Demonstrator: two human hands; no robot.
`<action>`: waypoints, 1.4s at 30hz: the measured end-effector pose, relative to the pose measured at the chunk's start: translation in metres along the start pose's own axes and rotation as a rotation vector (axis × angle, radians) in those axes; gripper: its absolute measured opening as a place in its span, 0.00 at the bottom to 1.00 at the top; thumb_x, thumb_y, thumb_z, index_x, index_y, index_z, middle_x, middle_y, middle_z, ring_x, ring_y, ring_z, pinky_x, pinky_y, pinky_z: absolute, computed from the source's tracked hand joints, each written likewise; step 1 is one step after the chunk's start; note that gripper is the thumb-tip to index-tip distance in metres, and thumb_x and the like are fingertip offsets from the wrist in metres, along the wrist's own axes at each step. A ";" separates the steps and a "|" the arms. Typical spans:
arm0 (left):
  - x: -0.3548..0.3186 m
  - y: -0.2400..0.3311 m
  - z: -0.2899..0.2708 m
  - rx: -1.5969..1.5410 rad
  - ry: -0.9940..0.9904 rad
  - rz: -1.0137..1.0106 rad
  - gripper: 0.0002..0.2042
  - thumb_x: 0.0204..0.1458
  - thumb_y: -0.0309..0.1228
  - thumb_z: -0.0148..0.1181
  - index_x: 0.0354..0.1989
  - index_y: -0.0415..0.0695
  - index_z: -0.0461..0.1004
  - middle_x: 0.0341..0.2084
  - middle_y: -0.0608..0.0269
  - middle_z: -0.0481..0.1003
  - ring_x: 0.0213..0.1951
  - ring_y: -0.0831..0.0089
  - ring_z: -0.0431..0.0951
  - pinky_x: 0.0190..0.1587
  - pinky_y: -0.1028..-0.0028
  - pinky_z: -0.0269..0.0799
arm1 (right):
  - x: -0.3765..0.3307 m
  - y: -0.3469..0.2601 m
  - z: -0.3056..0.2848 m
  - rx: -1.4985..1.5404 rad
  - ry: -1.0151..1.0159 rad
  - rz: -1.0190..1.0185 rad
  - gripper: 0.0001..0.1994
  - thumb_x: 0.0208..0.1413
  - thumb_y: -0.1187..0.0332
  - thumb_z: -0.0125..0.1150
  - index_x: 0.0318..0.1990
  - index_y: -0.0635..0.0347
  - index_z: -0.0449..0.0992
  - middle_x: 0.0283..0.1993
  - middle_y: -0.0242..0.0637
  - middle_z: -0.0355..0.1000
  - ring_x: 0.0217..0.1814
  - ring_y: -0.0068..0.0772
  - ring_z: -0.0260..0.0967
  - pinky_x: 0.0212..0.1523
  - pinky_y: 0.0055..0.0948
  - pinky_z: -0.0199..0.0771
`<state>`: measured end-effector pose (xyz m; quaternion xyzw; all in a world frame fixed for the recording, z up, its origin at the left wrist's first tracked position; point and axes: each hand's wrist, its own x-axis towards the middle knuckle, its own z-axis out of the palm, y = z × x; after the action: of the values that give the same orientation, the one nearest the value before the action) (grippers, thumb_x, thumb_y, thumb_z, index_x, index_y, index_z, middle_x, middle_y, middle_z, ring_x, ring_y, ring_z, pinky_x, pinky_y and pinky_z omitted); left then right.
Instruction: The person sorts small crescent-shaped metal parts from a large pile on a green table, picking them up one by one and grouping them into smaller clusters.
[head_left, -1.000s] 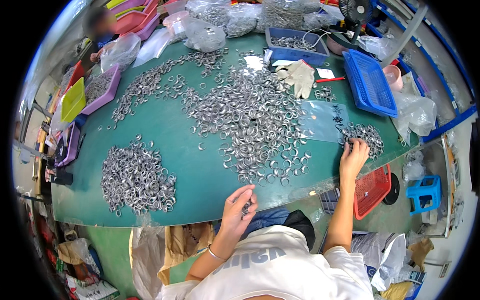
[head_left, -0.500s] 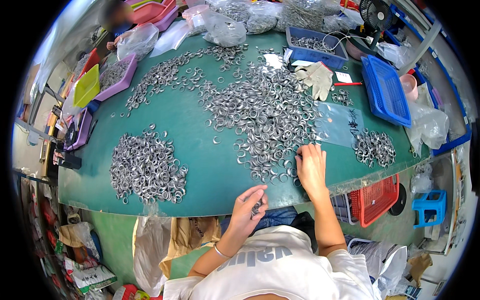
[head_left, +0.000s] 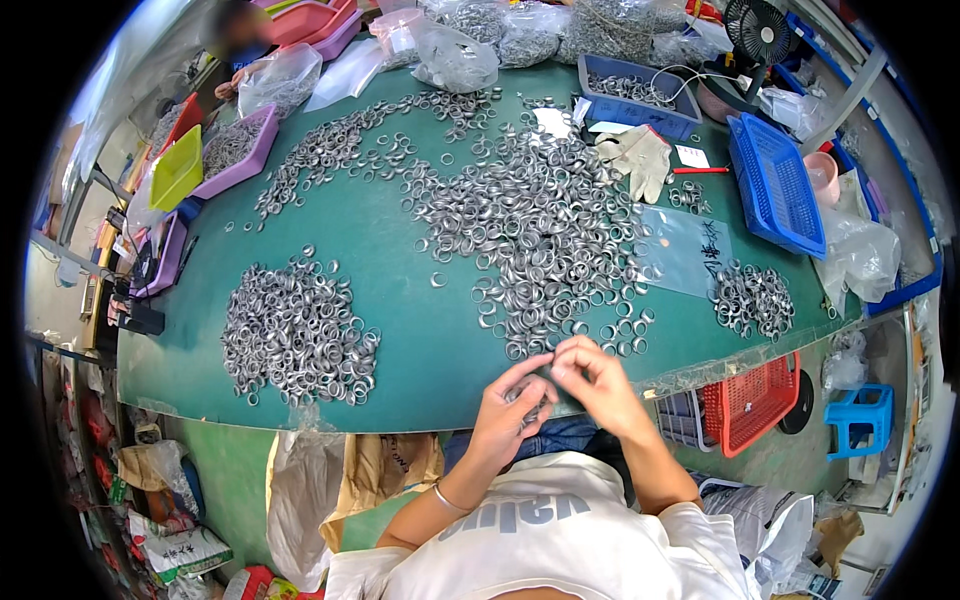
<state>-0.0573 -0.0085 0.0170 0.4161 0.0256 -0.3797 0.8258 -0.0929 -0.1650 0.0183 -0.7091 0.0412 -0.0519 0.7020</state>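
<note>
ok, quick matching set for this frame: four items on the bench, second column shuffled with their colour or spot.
Things:
1. basket
2. work glove
3. small tray
4. separate ring pile

Descriptions:
A. yellow-green, far left edge
B. blue, right side of the table
C. whitish, lying beyond the big ring spread
D. silvery, on the green top left of both hands

Pairs: 1-B, 2-C, 3-A, 4-D

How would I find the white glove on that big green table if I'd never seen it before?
Start at the green table covered in shiny metal rings. Look to its far right side, next to the blue basket. The glove lies flat just past the biggest spread of rings, beside a red pen. It is the only soft, cream-white, finger-shaped thing there; its neighbours are metal or plastic.
</note>
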 end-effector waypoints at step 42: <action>0.008 -0.009 -0.028 -0.280 -0.110 0.018 0.13 0.55 0.25 0.51 0.49 0.37 0.69 0.36 0.53 0.70 0.26 0.77 0.66 0.15 0.87 0.56 | 0.051 0.021 -0.008 -1.076 0.404 -0.341 0.07 0.45 0.72 0.64 0.34 0.60 0.78 0.35 0.34 0.68 0.41 0.39 0.63 0.42 0.37 0.59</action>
<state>-0.0497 0.0032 -0.0101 0.2758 0.0294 -0.3874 0.8792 -0.0429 -0.1801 -0.0019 -0.9376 0.0800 -0.2694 0.2046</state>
